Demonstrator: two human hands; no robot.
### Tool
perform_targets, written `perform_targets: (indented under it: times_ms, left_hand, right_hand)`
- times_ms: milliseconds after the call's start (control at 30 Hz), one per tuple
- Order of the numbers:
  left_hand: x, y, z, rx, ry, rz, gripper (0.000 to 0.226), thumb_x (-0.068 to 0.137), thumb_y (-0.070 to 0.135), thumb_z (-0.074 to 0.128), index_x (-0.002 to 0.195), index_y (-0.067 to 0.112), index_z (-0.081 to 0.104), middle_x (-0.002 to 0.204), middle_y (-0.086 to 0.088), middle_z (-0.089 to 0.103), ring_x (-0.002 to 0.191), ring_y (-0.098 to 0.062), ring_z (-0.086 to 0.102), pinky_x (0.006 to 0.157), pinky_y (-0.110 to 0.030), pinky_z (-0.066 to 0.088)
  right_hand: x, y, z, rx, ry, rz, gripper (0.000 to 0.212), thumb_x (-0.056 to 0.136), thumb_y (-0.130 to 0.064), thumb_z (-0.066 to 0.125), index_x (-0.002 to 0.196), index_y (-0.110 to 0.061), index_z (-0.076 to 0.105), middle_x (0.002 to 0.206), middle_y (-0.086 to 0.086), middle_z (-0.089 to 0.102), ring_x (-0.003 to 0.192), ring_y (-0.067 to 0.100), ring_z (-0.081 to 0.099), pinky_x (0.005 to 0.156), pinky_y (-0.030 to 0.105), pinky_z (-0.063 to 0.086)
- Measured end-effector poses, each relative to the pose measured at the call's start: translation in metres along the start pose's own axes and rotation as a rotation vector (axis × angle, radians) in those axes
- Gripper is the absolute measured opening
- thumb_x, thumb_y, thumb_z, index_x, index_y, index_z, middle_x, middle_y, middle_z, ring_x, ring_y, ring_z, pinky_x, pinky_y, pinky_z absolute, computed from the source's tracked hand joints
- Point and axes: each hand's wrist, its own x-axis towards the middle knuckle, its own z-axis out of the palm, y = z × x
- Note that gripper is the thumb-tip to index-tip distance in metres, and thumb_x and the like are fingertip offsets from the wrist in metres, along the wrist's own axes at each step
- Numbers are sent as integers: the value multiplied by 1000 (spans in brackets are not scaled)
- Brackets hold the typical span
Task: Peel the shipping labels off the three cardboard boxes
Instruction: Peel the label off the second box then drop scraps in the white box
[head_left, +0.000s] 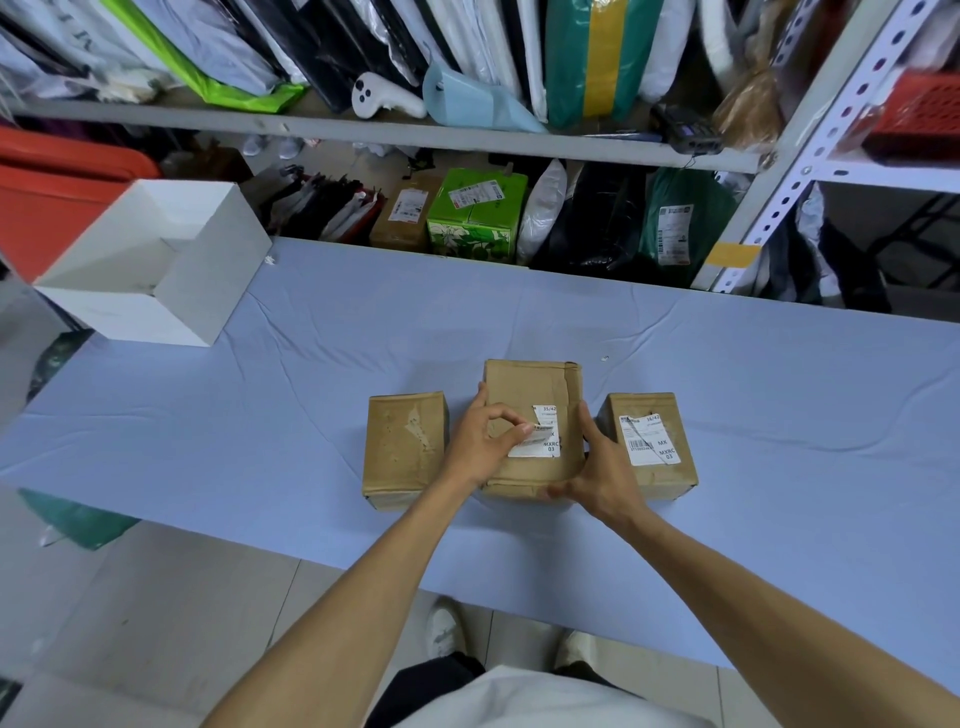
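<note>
Three boxes are lined up on the blue surface (311, 415). The middle box (524, 384) is held at its near right corner by the right grip (605, 467), digits wrapped round the side and front. The middle label (545, 441) is pinched at its lifted left edge by the left grip (480, 447), thumb to forefinger. Only paper scraps are seen on the left box (402, 447). The right label (649, 439) is stuck to the right box (641, 402).

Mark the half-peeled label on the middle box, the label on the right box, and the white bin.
Middle label (548, 441): head view, on its flat right part.
Right label (649, 439): head view, its centre, by the barcode.
White bin (208, 286): head view, on its outer side wall.
</note>
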Motion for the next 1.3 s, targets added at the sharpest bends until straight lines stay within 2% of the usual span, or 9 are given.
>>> perform_targets:
  times_ms: [133,300,400,533,733,1067,1133,1200,1300]
  left_hand:
    - [2,1,2,-4,-1,1,9,84,22,72,90,16,70,160,-8,15,148,-12,13,120,-36,17]
    - [5,-1,2,-3,0,13,6,84,21,72,89,18,70,160,-8,16,147,-11,13,120,-37,17]
    - [5,-2,1,-1,1,14,4,84,22,72,87,20,68,160,-7,16,147,-12,15,120,-33,17]
    - [5,-3,-1,3,-1,6,6,84,22,72,82,24,67,159,-7,17,147,-12,16,113,-22,15]
    - [6,-3,-2,-9,-3,15,9,83,20,73,79,26,67,159,-7,18,145,-8,18,106,-17,15]
    - [5,-7,-3,-36,-2,26,6,83,20,73,81,23,68,159,-5,18,144,-7,17,108,-20,17]
    - [5,-8,-4,-32,-1,17,4,83,22,73,83,22,70,159,-4,18,145,-8,17,108,-20,17]
    - [5,-8,-5,-30,1,8,4,82,22,73,85,22,70,159,-5,19,145,-9,18,110,-21,17]
    - [5,-7,-5,-28,2,3,5,82,22,74,83,23,70,159,-6,20,145,-10,19,109,-21,18]
  right_hand:
    - [0,-1,-2,-12,16,7,128,44,-13,91,149,-29,19,103,-6,61,93,18,60,79,35,56]
    - [0,-2,-2,-24,22,7,132,43,-17,92,150,-28,16,99,-9,58,93,18,59,81,34,56]
    - [0,-4,-3,-33,14,-2,130,43,-18,92,149,-26,18,103,-6,58,97,22,60,83,41,56]
    - [0,-5,-3,-38,8,-1,126,43,-18,91,147,-25,21,105,-5,59,98,23,60,83,41,56]
    - [0,-6,-1,-46,10,-6,123,47,-15,91,147,-27,19,101,-11,54,88,13,55,72,24,51]
    - [1,-9,-2,-99,-14,-8,123,49,-18,91,146,-27,17,99,-14,53,83,10,53,67,17,46]
    - [1,-10,-2,-98,-18,-9,122,48,-18,91,146,-27,18,93,-19,51,77,4,52,58,7,41]
    - [0,-10,-2,-88,-23,-10,123,48,-17,91,146,-29,17,92,-21,52,75,-2,52,51,3,40]
    - [-1,-11,-3,-85,-20,-14,125,47,-17,91,146,-29,17,90,-24,50,75,-7,49,53,0,40]
